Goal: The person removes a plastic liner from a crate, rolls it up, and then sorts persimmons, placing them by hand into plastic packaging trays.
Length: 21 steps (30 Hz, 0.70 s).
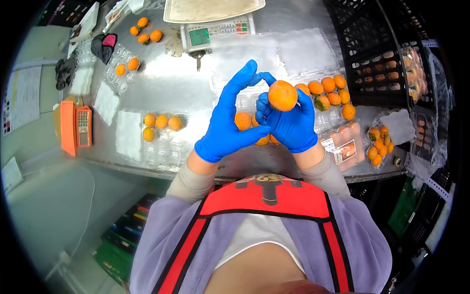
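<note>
In my blue-gloved right hand [293, 125] an orange persimmon [282, 95] is held up above the metal table. My left hand [230, 115], also gloved in blue, is beside it with thumb and fingers spread, nothing in its grasp. Under and between the hands, several persimmons [242, 121] sit in a clear plastic tray partly hidden by the gloves. Just right of my right hand lies a group of loose persimmons [328, 85]. To the left, another clear egg-type tray [164, 152] carries several persimmons in its upper cups.
A scale [218, 32] stands at the back. A black crate [369, 54] stands at the right, near a labelled closed pack [342, 147] and a bagged heap of persimmons [380, 146]. An orange device [76, 128] is at the left edge. More persimmons [143, 38] lie back left.
</note>
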Each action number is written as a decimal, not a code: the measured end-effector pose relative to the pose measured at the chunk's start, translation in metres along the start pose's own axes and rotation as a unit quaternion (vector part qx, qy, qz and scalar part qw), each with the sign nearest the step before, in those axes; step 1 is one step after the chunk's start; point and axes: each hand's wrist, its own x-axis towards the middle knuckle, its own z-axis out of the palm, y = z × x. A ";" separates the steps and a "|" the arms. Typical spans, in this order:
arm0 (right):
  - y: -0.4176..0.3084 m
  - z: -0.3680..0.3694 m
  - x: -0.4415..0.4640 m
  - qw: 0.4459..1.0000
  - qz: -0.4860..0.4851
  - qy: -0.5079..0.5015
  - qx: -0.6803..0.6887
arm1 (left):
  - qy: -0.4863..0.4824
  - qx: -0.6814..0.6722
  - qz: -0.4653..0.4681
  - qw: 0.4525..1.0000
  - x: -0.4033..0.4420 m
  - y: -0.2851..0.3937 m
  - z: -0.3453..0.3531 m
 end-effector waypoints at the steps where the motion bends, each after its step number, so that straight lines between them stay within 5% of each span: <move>1: -0.001 0.000 0.000 1.000 0.000 0.000 0.000 | -0.001 -0.006 -0.003 1.000 0.000 -0.001 0.000; 10: 0.002 0.010 -0.001 0.994 -0.049 0.047 -0.084 | 0.023 -0.017 -0.055 0.998 -0.003 0.002 0.002; 11: 0.005 0.013 -0.003 0.944 -0.153 0.082 -0.280 | 0.024 -0.016 -0.055 0.998 -0.004 0.002 0.001; 12: 0.007 0.015 -0.004 0.845 -0.248 0.113 -0.460 | 0.040 -0.092 -0.162 0.982 -0.006 0.003 0.000; 13: 0.004 0.012 -0.005 0.846 -0.246 0.111 -0.459 | 0.055 -0.167 -0.266 0.948 -0.008 0.003 -0.002; 15: -0.004 0.004 -0.005 0.549 -0.404 0.031 -0.731 | 0.046 -0.180 -0.282 0.941 -0.009 -0.001 -0.004; 17: 0.002 0.008 -0.004 0.535 -0.445 0.022 -0.718 | 0.042 -0.323 -0.354 0.877 -0.009 0.004 -0.005; 19: 0.000 0.007 -0.004 0.462 -0.416 0.009 -0.783 | 0.044 -0.314 -0.330 0.889 -0.012 -0.001 0.000; 21: 0.004 0.007 -0.003 0.466 -0.421 0.011 -0.778 | 0.066 -0.372 -0.337 0.863 -0.011 0.001 0.002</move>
